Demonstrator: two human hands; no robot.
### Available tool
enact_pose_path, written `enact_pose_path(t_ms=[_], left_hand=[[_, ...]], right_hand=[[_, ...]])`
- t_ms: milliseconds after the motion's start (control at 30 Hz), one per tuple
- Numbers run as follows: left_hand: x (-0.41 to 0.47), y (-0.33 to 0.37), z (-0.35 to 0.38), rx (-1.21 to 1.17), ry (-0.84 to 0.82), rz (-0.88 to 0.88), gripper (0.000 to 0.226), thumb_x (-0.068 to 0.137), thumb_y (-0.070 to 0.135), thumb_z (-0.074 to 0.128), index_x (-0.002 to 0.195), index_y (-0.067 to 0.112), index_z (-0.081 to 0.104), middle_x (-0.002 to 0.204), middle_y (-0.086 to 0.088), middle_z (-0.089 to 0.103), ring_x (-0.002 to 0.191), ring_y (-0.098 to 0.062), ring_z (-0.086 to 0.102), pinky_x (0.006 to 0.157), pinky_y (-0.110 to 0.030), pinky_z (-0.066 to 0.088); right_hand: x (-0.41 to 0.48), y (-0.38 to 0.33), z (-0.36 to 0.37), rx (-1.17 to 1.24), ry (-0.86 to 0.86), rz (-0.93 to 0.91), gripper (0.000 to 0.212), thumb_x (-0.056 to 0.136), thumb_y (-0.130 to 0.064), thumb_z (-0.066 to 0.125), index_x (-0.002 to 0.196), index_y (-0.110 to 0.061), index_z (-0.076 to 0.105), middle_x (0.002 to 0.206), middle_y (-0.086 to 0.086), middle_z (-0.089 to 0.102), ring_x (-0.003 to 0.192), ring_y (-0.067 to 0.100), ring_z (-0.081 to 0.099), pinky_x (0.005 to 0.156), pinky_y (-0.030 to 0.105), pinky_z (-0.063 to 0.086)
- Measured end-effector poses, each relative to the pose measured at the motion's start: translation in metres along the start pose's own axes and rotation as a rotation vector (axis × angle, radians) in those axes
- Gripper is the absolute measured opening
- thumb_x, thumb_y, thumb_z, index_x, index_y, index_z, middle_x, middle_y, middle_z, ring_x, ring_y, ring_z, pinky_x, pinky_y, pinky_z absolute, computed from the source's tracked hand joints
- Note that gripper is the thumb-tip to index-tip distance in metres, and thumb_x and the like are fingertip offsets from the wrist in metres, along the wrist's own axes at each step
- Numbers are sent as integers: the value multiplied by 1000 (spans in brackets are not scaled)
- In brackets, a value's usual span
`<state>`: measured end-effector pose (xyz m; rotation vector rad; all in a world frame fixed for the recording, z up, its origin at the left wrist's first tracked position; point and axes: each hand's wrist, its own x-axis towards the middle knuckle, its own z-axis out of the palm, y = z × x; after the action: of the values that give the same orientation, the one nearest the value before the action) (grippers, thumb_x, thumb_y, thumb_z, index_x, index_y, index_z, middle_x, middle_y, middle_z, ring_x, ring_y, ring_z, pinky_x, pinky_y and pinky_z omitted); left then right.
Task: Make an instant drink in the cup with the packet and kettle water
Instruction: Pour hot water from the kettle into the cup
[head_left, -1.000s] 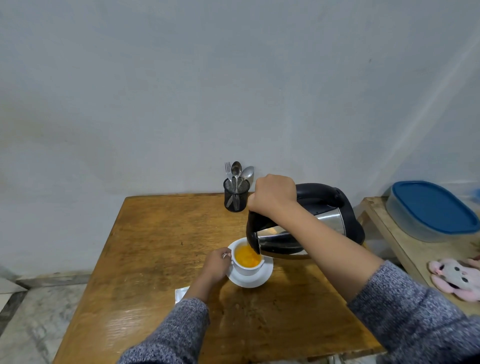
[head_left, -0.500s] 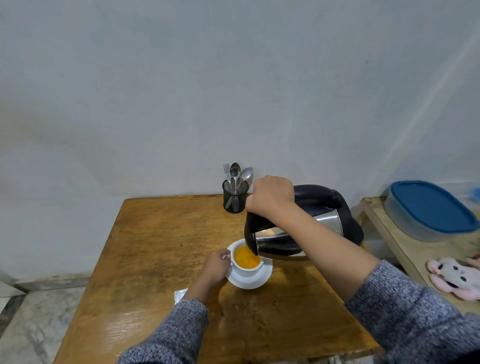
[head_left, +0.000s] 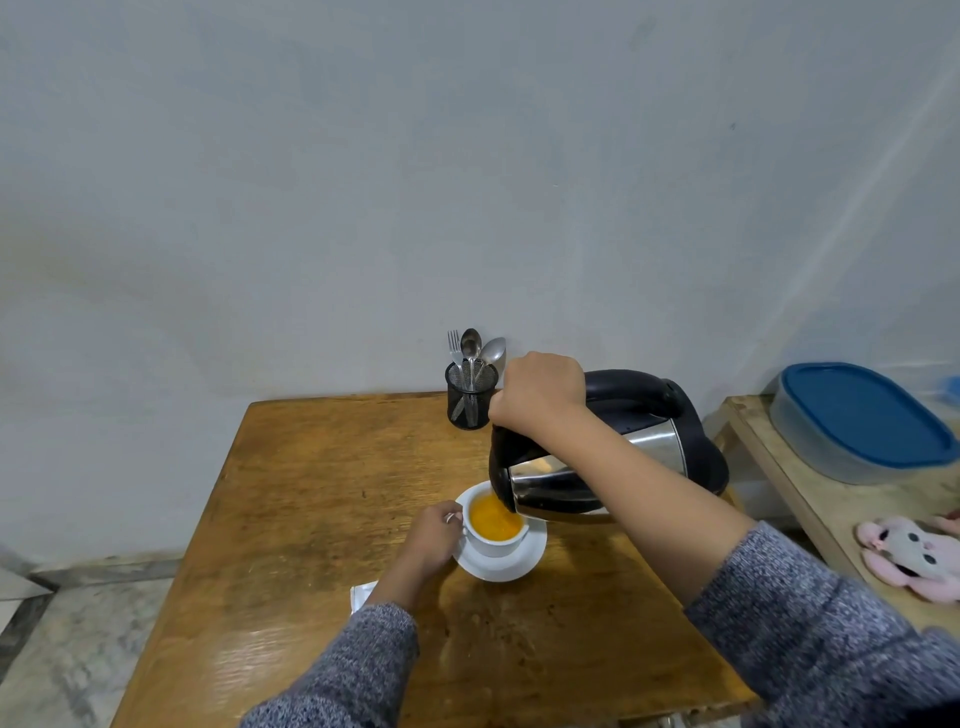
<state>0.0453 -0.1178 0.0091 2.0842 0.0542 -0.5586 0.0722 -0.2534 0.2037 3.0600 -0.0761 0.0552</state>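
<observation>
A white cup holding orange liquid stands on a white saucer on the wooden table. My left hand grips the cup's handle. My right hand is closed on the black handle of a steel and black kettle, which is tilted with its spout over the cup. A white packet lies on the table, mostly hidden under my left forearm.
A black mesh holder with a fork and spoons stands at the table's back edge by the wall. To the right, a side shelf carries a blue-lidded container and a pink plush toy.
The kettle has stayed tilted over the cup, and the orange liquid level looks slightly higher. Both hands keep their holds with almost no shift.
</observation>
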Motion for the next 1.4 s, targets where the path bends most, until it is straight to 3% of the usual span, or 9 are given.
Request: enact_pose_path(t_ms=[233, 400, 533, 733, 867, 1000, 1067, 1200, 1400], left_hand=[[0, 0, 0, 4, -1, -6, 32, 93, 15, 40, 117, 7, 60, 120, -16, 62, 95, -22, 54, 76, -28, 40], [-1, 1, 0, 2, 2, -15, 31, 93, 16, 41, 115, 8, 62, 118, -16, 63, 95, -23, 55, 75, -29, 40], [-2, 1, -2, 17, -1, -2, 31, 93, 17, 41, 112, 7, 63, 116, -17, 64, 92, -22, 55, 73, -28, 39], [-3, 3, -2, 28, 8, 6, 31, 93, 15, 39, 112, 5, 62, 116, -19, 63, 86, -20, 52, 61, -25, 37], [-4, 4, -3, 2, -1, -2, 33, 94, 14, 37, 113, 6, 62, 113, -17, 64, 85, -20, 54, 57, -21, 38], [-7, 6, -3, -22, -11, -1, 34, 95, 14, 35, 114, 8, 62, 114, -15, 64, 90, -20, 55, 67, -25, 41], [-9, 7, -2, -22, -5, -8, 34, 95, 14, 35, 118, 7, 60, 119, -15, 62, 94, -20, 54, 74, -26, 40], [-11, 9, 2, -9, 42, -18, 34, 95, 14, 37, 123, 7, 55, 126, -15, 58, 101, -19, 50, 83, -29, 39], [-19, 11, 10, -27, 120, 72, 29, 95, 12, 39, 115, 8, 60, 113, -11, 61, 96, -18, 51, 82, -29, 39]], right_hand=[[-4, -5, -5, -26, -26, -42, 14, 83, -25, 49, 80, -13, 54, 77, 1, 48, 66, 20, 50, 51, 21, 30], [-3, -12, -5, -58, -34, -75, 7, 80, -19, 49, 78, -13, 53, 81, 3, 48, 67, 20, 49, 50, 20, 28], [-2, -19, -1, -102, -11, -95, 17, 81, -19, 48, 65, -13, 44, 76, 3, 49, 58, 16, 40, 49, 20, 28], [-1, -27, -4, -144, -9, -155, 6, 83, -19, 47, 81, -16, 51, 62, 0, 35, 55, 15, 37, 47, 20, 26], [-1, -26, -6, -113, 0, -140, 14, 82, -19, 46, 90, -13, 57, 70, 0, 44, 73, 20, 42, 48, 20, 27], [-3, 0, -17, 70, -4, -32, 30, 80, -25, 53, 104, -10, 61, 97, 6, 61, 85, 26, 58, 62, 26, 38], [-4, 25, -19, 163, -11, 50, 24, 79, -28, 54, 94, -11, 63, 85, 6, 58, 84, 27, 60, 63, 27, 38], [-16, 78, -9, 374, -23, 255, 28, 78, -33, 52, 60, -12, 49, 60, 2, 51, 54, 19, 47, 49, 25, 30], [-46, 156, 16, 865, 129, 614, 40, 80, -33, 53, 49, -8, 52, 39, 5, 49, 51, 29, 50, 53, 33, 37]])
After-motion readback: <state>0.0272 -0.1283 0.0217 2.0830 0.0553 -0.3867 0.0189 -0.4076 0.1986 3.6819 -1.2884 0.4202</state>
